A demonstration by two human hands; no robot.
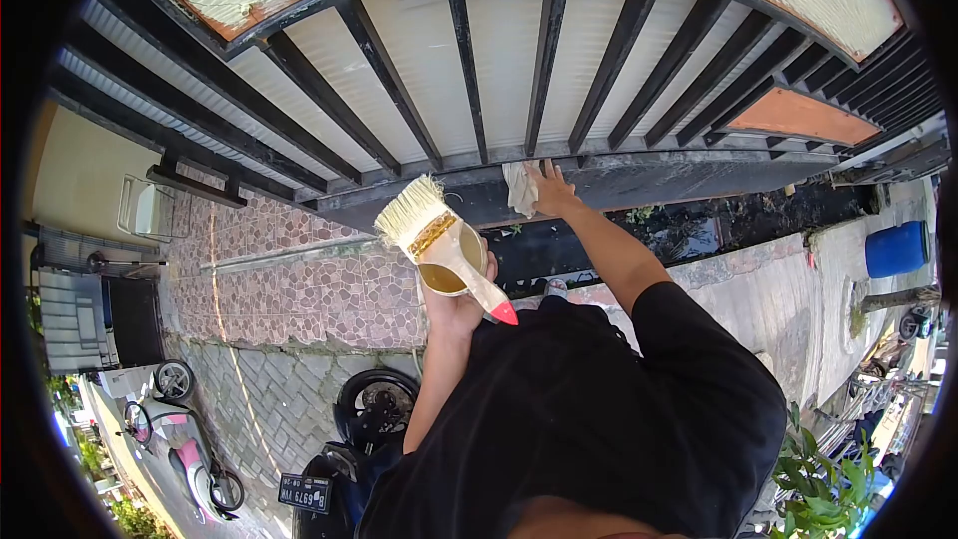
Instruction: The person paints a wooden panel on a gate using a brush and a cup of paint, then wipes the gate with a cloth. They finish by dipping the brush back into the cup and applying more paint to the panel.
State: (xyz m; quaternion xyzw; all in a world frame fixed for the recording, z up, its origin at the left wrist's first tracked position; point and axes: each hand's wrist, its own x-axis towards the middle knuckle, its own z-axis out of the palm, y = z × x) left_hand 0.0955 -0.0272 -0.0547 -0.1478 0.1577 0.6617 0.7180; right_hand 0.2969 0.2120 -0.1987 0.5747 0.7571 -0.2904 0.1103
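My left hand [455, 313] is wrapped around a small round container [442, 280] with a yellowish-brown inside. Across its top lies a wide paintbrush [467, 262] with pale bristles, a wooden handle and a red tip; the bristles point up and left. My right hand [552, 192] reaches forward and presses a pale cloth [520, 188] to the dark lower rail [609, 180] of a metal gate. Its fingers are bent over the cloth's edge. The fingers of my left hand are partly hidden behind the container.
The black-barred gate [464, 60] with whitish panels spans the front. Below it runs a dark ditch [639, 240] with water. A parked motorcycle [374, 409] stands close behind on the left, a scooter [180, 449] farther off. At right are a blue barrel [896, 253] and a leafy plant [823, 479].
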